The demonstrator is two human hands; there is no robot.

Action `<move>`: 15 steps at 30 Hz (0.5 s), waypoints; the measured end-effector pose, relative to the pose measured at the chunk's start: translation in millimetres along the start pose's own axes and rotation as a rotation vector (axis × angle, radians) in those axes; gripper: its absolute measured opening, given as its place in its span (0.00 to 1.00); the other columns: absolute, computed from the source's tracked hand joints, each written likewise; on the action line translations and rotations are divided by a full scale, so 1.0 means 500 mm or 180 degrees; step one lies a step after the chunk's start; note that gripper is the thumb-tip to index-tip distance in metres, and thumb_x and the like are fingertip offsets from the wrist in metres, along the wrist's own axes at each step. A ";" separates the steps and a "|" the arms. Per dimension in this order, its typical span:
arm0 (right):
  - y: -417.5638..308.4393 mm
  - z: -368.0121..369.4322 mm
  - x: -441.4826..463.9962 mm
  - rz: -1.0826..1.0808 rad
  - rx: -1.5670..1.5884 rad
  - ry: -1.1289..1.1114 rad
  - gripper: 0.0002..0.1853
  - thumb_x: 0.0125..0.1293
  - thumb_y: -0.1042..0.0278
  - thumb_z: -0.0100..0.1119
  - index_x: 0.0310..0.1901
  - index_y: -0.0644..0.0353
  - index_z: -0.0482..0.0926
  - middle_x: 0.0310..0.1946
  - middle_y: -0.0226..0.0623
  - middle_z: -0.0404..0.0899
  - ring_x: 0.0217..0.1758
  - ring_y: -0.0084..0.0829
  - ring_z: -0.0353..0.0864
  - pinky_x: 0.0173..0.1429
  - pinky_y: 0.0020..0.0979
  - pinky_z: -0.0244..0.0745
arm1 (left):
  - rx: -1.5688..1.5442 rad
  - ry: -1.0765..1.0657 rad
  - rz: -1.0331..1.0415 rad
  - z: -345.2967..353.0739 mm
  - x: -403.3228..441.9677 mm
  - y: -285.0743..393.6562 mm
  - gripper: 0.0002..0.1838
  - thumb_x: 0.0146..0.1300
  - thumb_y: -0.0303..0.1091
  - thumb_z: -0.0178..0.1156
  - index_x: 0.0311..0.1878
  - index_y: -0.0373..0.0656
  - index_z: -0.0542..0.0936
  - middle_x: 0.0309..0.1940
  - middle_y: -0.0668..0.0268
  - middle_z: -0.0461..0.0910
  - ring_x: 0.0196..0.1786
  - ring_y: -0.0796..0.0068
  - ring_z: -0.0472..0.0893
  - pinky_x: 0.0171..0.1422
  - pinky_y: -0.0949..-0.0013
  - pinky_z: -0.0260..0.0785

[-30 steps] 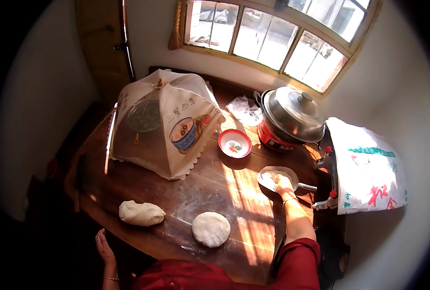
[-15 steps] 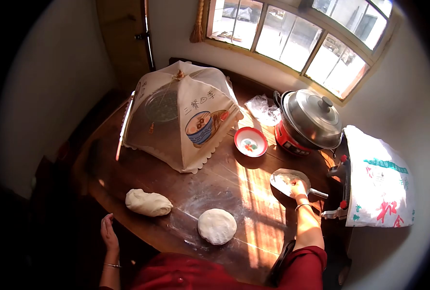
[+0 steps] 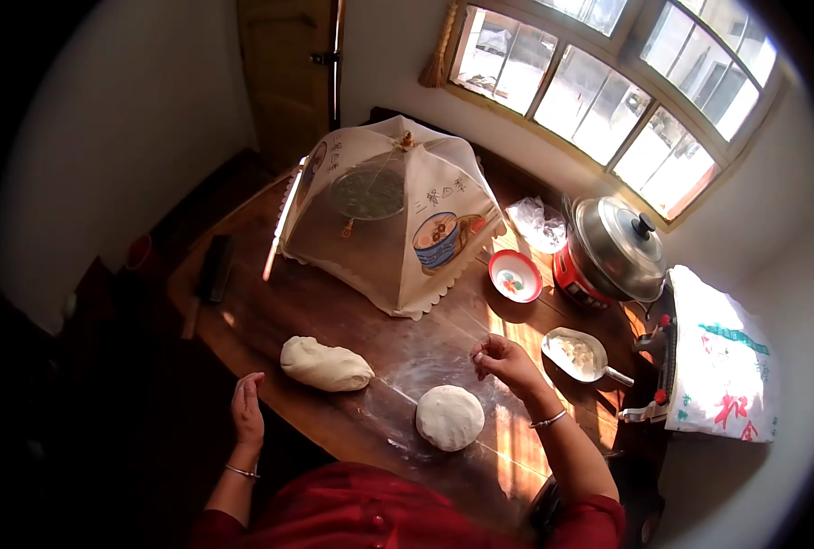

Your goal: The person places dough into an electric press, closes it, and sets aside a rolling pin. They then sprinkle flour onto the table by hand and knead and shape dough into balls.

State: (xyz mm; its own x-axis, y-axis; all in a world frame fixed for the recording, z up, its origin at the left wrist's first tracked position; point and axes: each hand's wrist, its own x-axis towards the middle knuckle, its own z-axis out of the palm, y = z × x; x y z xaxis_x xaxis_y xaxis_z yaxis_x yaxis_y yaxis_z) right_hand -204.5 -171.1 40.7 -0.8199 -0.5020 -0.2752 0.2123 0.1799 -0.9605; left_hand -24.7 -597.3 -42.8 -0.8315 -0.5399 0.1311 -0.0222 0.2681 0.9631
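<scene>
A round, flattened piece of dough [image 3: 450, 418] lies on the floured wooden table [image 3: 334, 425]. Left of it rests a longer lump of dough [image 3: 326, 364]. Above and to the right of the round dough is my right hand [image 3: 507, 364], fingers pinched together; what they hold is too small to make out. My left hand [image 3: 248, 409] is off the table's front edge, beside the long dough, fingers stretched out and holding nothing. A metal scoop with flour [image 3: 576, 355] lies to the right of my right hand.
A mesh food cover [image 3: 379, 229] stands at the back left. Behind the scoop are a red-rimmed bowl [image 3: 515, 277], a plastic bag [image 3: 537, 225] and a lidded metal pot [image 3: 615, 247]. A printed white sack [image 3: 720, 366] covers something at the right. A dark brush [image 3: 213, 268] lies far left.
My right hand has left the flour in the scoop and moved left, over the table near the round dough. My left hand stays beside the table edge. The view has shifted.
</scene>
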 end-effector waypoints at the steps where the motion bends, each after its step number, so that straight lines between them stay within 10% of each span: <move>1: -0.002 0.018 0.016 0.0015 0.0037 0.0129 0.04 0.62 0.77 0.57 0.39 0.65 0.75 0.28 0.31 0.76 0.29 0.21 0.77 0.33 0.25 0.76 | 0.0013 -0.0024 0.0059 -0.004 0.003 0.001 0.19 0.76 0.39 0.41 0.48 0.35 0.77 0.45 0.63 0.77 0.50 0.73 0.76 0.60 0.70 0.67; 4: 0.003 0.071 0.054 0.0311 -0.1431 -0.0248 0.07 0.59 0.81 0.53 0.40 0.65 0.75 0.32 0.33 0.78 0.32 0.23 0.80 0.33 0.26 0.79 | -0.0133 -0.0042 0.0061 -0.015 0.012 -0.004 0.19 0.76 0.39 0.40 0.48 0.35 0.77 0.45 0.63 0.77 0.50 0.73 0.76 0.60 0.70 0.67; 10: -0.005 0.103 0.059 0.0103 0.0084 0.0721 0.08 0.63 0.75 0.58 0.43 0.66 0.77 0.32 0.34 0.80 0.35 0.25 0.81 0.40 0.26 0.79 | -0.0360 -0.0095 -0.0057 -0.036 0.030 -0.036 0.19 0.76 0.39 0.41 0.48 0.34 0.77 0.45 0.63 0.77 0.50 0.73 0.76 0.59 0.71 0.68; 12: 0.026 0.095 0.042 -0.0079 -0.2447 0.0038 0.12 0.65 0.76 0.56 0.49 0.66 0.75 0.40 0.36 0.81 0.40 0.26 0.81 0.42 0.26 0.79 | -0.0423 -0.0120 -0.0014 -0.032 0.037 -0.032 0.18 0.75 0.39 0.42 0.48 0.34 0.77 0.45 0.63 0.77 0.49 0.73 0.77 0.58 0.71 0.68; 15: 0.060 0.060 0.030 -0.0065 -0.0806 0.1360 0.12 0.63 0.73 0.57 0.47 0.65 0.79 0.39 0.40 0.83 0.42 0.30 0.83 0.45 0.29 0.78 | -0.0422 -0.0197 0.0014 -0.029 0.051 -0.042 0.18 0.75 0.38 0.43 0.48 0.34 0.77 0.45 0.63 0.77 0.48 0.73 0.77 0.57 0.71 0.69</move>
State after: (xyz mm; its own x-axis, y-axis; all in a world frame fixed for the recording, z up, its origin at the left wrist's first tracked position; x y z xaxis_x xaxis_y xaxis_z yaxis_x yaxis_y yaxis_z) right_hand -194.4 -198.4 6.3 -0.9784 -0.1255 -0.1641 0.1014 0.4002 -0.9108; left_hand -37.3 -628.2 -56.4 -0.8641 -0.4875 0.1247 0.0517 0.1605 0.9857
